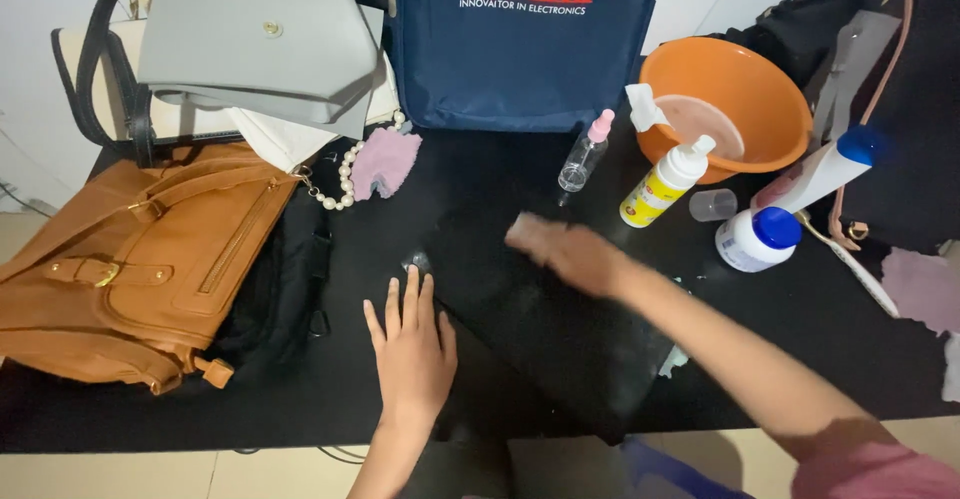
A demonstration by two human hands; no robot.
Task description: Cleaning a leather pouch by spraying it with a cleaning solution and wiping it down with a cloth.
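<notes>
My left hand (pixel 412 344) lies flat with fingers spread on a black bag or cloth (pixel 520 309) spread over the black table (pixel 300 399). My right hand (pixel 565 249) is blurred by motion and rests palm down on the same black material, further back. Whether it holds a small cloth I cannot tell. A small clear spray bottle (pixel 583 159) with a pink top and a yellow pump bottle (pixel 662 184) stand just beyond my right hand.
A tan leather handbag (pixel 130 269) lies at the left, with a grey bag (pixel 255 34) and pearl strand (pixel 345 179) behind it. A blue tote (pixel 520 49) stands at the back. An orange basin (pixel 730 104), white jar (pixel 755 239), tube (pixel 825 174) and dark bags (pixel 915 109) sit right.
</notes>
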